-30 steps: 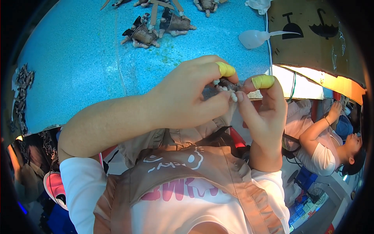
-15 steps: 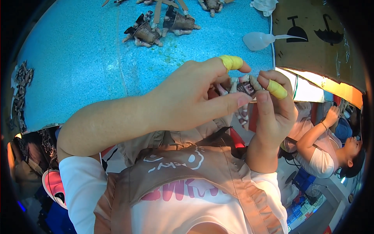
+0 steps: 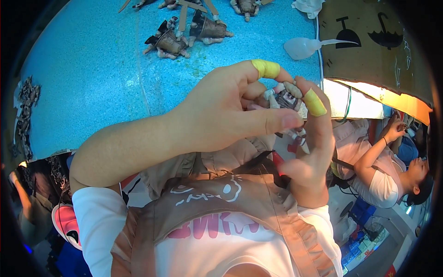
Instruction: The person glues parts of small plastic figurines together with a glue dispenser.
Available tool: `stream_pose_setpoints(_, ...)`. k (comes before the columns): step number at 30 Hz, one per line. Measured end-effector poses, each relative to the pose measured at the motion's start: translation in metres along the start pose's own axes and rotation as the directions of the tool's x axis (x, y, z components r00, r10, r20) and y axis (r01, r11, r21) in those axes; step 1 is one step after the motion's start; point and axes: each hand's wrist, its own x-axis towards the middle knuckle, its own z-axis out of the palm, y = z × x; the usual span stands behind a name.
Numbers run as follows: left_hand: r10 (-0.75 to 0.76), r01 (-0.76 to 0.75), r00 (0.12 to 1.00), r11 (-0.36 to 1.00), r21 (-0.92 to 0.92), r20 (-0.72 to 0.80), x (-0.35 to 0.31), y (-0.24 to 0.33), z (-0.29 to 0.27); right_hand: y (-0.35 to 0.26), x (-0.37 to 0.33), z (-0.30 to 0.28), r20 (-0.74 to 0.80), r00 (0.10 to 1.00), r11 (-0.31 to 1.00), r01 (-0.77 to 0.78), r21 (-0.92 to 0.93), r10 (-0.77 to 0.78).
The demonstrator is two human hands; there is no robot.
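A small jointed figurine (image 3: 287,100) with pale limbs and a dark, light-streaked torso is held up between my hands, near the front edge of the blue work surface (image 3: 101,87). My left hand (image 3: 230,108) is closed around it, thumb in front and index finger arched over the top. From the other side, my right hand (image 3: 316,134) curls its fingers against the figurine; its thumb hangs lower, blurred and apart from it. Yellow tape wraps an index finger on each hand. The figurine's legs dangle beside my right palm, and part of its body is hidden by my left fingers.
Several similar dark-clad figurines (image 3: 167,41) lie at the back of the surface beside flat sticks (image 3: 182,18). A white squeeze bottle (image 3: 302,48) with a long spout lies near a cardboard box (image 3: 378,64). More dark pieces (image 3: 27,111) sit far left. Another person (image 3: 378,171) works at right.
My right thumb has dropped away from the figurine, while the right index finger has shifted left along its top. The figurine has turned slightly in my left hand.
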Motion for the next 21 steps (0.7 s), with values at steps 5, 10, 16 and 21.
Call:
stream_pose_setpoints(5,0.1,-0.099,0.992,0.995,-0.024,0.078,0.003,-0.009,-0.004,0.005,-0.003,0.001,-0.059,0.998,0.999,-0.029,-0.046,0.026)
stream_pose_setpoints(10,0.144,-0.147,0.986,0.989,0.032,0.084,0.0,-0.011,-0.005,0.012,-0.002,-0.001,-0.039,0.997,0.99,0.062,-0.124,-0.067)
stream_pose_setpoints(16,0.159,-0.155,0.985,0.986,-0.063,0.068,0.003,-0.013,-0.005,0.006,0.001,0.007,-0.134,0.981,0.989,-0.133,0.071,0.142)
stream_pose_setpoints(21,0.16,-0.165,0.986,0.978,0.129,0.053,0.002,-0.008,-0.004,0.015,0.007,-0.007,0.051,0.984,0.908,0.175,-0.38,-0.168)
